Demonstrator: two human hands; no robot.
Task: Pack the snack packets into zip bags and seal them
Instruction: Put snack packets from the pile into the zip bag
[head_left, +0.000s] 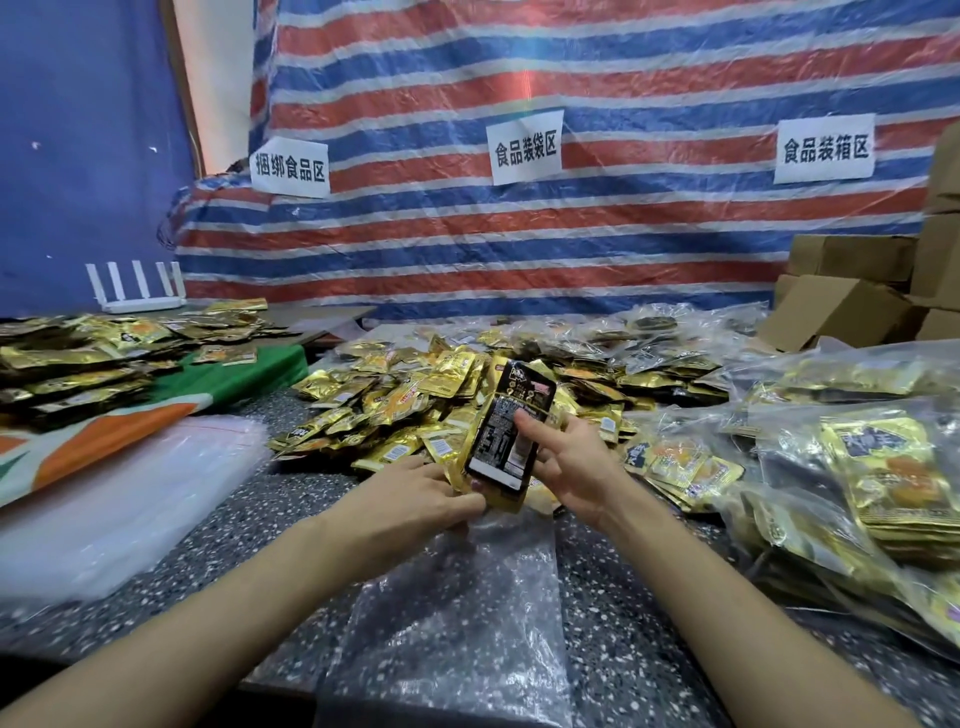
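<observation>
2 hands grasp the stack of snack packets (511, 431): the left hand (415, 499) pinches its lower end, and the right hand (569, 465) clasps its right edge, thumb on the face. Its long axis runs away from the person. The empty zip bag (467, 597) lies flat directly below, nearer the person.

Gold-and-black snack packets (511, 436); red, blue, seemingly white-striped tarp (623, 78).

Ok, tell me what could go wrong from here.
1. Both the left hand and right hand grip the packet stack, while the zip bag lies flat, its mouth unheld; packets may snag going in.
2. If the stack fans out, packets could drop into the loose pile behind it.
</observation>
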